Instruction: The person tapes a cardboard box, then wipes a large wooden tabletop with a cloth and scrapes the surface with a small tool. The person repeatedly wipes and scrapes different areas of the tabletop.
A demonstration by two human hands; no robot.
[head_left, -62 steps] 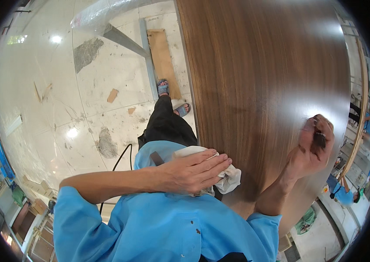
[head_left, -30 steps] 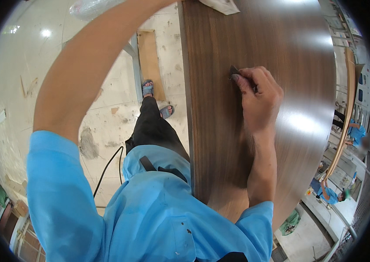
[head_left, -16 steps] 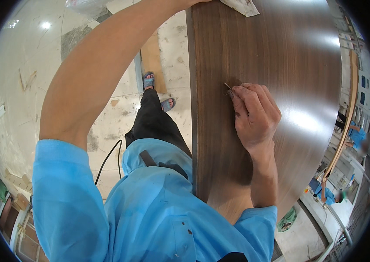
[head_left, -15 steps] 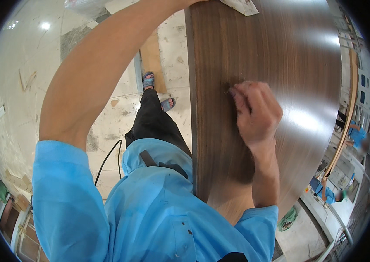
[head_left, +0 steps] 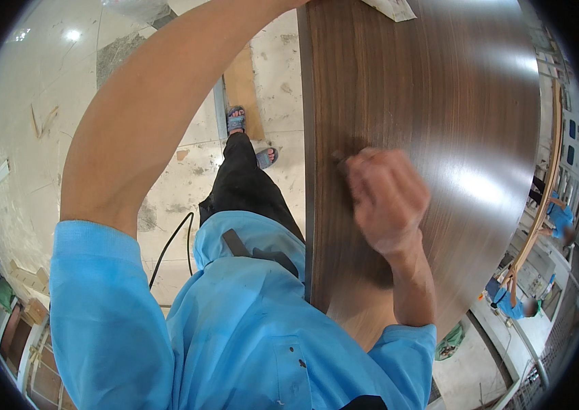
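Observation:
Over the dark brown wood-grain panel [head_left: 453, 116], my right hand [head_left: 388, 198] is closed, its fingers bent and pinched together near the panel's left edge. Motion blurs it, and whatever lies at its fingertips is too small and dark to name. My left arm [head_left: 132, 130] reaches forward along the panel's left side and leaves the picture at the top edge; the left hand is cut off there. Close to that spot, a whitish flat piece [head_left: 393, 8] like paper or a packet lies on the panel.
A black cable [head_left: 166, 249] loops down beside my legs. On the tiled floor lies a tan board strip [head_left: 240, 75] near my sandalled feet. Beyond the panel, two people in blue [head_left: 561, 217] are by a long wooden strip [head_left: 542, 212]. A green bundle [head_left: 450, 342] sits below.
My right hand has moved a little toward me and to the left across the panel, still closed. The whole view has shifted slightly. My left arm keeps its pose.

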